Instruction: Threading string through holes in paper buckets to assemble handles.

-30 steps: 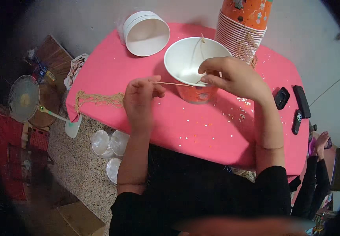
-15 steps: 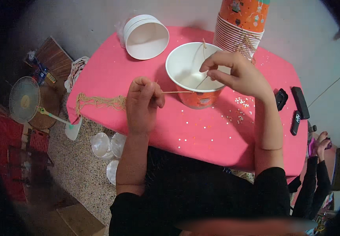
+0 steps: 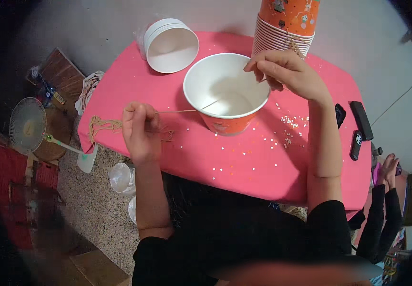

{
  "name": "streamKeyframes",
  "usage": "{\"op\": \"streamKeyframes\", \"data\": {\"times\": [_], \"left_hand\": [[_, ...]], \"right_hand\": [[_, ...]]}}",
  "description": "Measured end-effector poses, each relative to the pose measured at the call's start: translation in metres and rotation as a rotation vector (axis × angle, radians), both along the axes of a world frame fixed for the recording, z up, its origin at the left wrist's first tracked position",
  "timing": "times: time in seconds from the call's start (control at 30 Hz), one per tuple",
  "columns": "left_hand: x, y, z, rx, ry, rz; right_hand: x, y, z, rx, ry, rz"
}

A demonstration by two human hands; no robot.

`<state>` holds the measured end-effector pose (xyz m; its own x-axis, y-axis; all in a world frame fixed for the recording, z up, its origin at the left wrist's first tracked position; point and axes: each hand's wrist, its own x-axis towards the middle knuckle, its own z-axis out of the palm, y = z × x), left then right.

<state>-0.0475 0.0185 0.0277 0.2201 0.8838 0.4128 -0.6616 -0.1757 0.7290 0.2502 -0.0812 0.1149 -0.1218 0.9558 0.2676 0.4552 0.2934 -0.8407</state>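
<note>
A white-lined paper bucket [image 3: 234, 123] with an orange printed outside stands upright between my hands on the pink-covered table. Left of it, my left hand [image 3: 140, 128] is closed, pinching a thin tan cord [image 3: 177, 111] that runs taut to the bucket's near left rim. A further length of cord shows inside, just past the rim; whether it passes through a hole, I cannot tell. Over the right rim, my right hand [image 3: 294, 74] has its thumb and fingers together, a bit of cord showing under them. Loose tan cords [image 3: 103, 125] lie behind and beside my left hand.
Nested white buckets [image 3: 172, 50] lie tipped at the back left. A tall stack of orange buckets [image 3: 287, 24] stands at the back right. White paper dots [image 3: 289, 123] are scattered over the pink cloth [image 3: 191, 159]. A phone [image 3: 356, 145] and a black case [image 3: 361, 120] rest at the right.
My left hand has moved left with the cord, and the bucket has shifted slightly left. My right hand has risen a little. The knotted cord end above the far rim no longer shows.
</note>
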Motion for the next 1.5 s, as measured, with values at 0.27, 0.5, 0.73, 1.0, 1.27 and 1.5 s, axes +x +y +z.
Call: {"op": "streamKeyframes", "data": {"times": [0.27, 0.5, 0.73, 1.0, 1.27, 1.5], "left_hand": [[-0.009, 0.008, -0.002, 0.028, -0.006, 0.095], [-0.011, 0.011, -0.014, 0.014, 0.027, 0.047], [0.004, 0.000, -0.002, 0.009, 0.002, 0.030], [0.030, -0.009, 0.003, 0.026, 0.108, -0.192], [0.048, -0.022, 0.014, 0.164, 0.505, -0.009], [0.046, -0.040, 0.031, 0.276, 0.700, -0.008]], "right_hand": [[0.008, 0.007, -0.005, 0.075, -0.052, -0.035], [0.013, 0.018, -0.019, 0.264, -0.116, -0.073], [-0.001, -0.004, -0.005, 0.010, -0.446, -0.109], [-0.007, -0.004, 0.001, 0.211, -0.057, 0.051], [-0.029, -0.005, -0.001, 0.199, 0.192, 0.219], [-0.046, -0.003, -0.008, 0.357, 0.168, 0.222]]}}
